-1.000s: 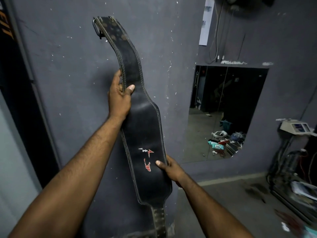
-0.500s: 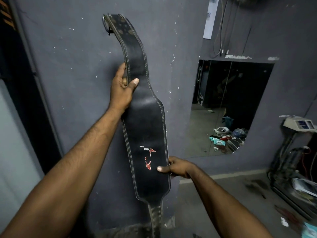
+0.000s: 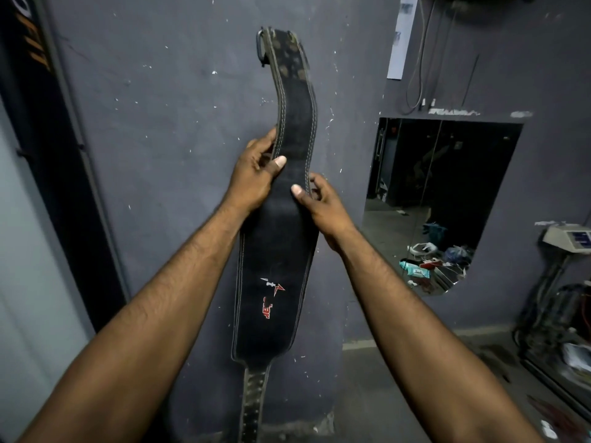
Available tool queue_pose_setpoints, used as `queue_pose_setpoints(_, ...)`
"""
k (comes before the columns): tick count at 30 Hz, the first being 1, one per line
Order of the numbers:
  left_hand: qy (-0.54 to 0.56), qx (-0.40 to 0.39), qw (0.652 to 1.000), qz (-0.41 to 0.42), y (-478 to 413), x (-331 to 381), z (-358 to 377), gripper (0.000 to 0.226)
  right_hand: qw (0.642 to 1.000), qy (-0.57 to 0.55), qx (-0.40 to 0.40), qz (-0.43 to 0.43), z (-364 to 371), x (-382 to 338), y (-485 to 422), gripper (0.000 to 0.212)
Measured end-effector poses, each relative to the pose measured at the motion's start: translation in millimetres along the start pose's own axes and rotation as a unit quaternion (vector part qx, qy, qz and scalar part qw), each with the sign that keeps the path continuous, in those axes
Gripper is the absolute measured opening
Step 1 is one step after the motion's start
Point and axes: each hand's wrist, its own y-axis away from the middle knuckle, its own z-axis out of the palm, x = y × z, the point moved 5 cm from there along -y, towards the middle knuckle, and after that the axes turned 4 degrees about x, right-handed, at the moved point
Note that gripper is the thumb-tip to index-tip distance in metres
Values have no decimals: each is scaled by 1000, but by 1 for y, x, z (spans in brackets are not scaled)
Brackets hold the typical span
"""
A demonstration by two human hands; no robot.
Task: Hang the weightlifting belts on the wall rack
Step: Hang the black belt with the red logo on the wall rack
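A long black leather weightlifting belt [image 3: 275,282] with grey stitching and a small red and white logo stands upright in front of the grey wall [image 3: 160,155]. Its metal buckle [image 3: 260,47] is at the top, and the narrow perforated strap end [image 3: 254,398] hangs at the bottom. My left hand [image 3: 256,177] grips the belt's left edge where it narrows, thumb on the front. On the right edge, just below, my right hand [image 3: 319,203] holds the belt. No rack or hook is visible.
A mirror [image 3: 447,193] is set in the wall at right, reflecting a cluttered floor. Cables [image 3: 419,59] hang above it. A machine with wires [image 3: 566,244] stands at far right. A dark door frame [image 3: 48,155] runs down the left.
My right hand has left the belt's lower wide part and moved up to its right edge, close under my left hand. The belt now sits nearer the middle of the view.
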Motion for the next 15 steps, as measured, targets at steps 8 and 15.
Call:
queue_pose_setpoints(8,51,-118,984,-124,32,-17,-4,38,992,-86,60,-71,5,-16,-7,32)
queue_pose_setpoints(15,-6,-94,975,-203,83,-64,-11,45,984,-42,125,-116,-2,-22,-4,34)
